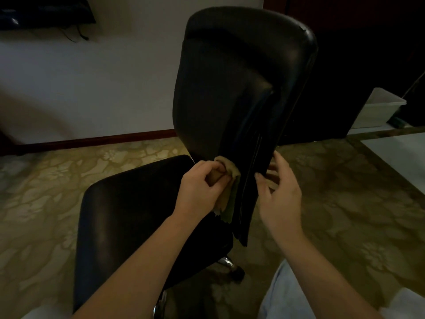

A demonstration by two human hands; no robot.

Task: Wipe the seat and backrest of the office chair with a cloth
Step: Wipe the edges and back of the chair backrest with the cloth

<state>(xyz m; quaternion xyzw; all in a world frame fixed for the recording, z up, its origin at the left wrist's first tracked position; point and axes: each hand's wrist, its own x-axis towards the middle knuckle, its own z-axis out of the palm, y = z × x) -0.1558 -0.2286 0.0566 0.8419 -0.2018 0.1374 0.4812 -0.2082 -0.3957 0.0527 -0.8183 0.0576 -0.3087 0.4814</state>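
Observation:
A black leather office chair fills the middle of the head view, its tall backrest (232, 88) seen from the side and its seat (128, 212) to the lower left. My left hand (202, 187) grips a beige cloth (230, 192) against the lower front of the backrest, and the cloth's tail hangs down below the hand. My right hand (280, 192) is at the backrest's lower rear edge, thumb and fingertips touching it, fingers loosely bent.
The chair's chrome base and a caster (230, 263) stand on a patterned yellow-brown carpet (345, 215). A white wall with a red-brown skirting (96, 140) is behind. A pale plastic bin (381, 109) sits at the right by dark furniture. My trouser leg (289, 293) is at the bottom.

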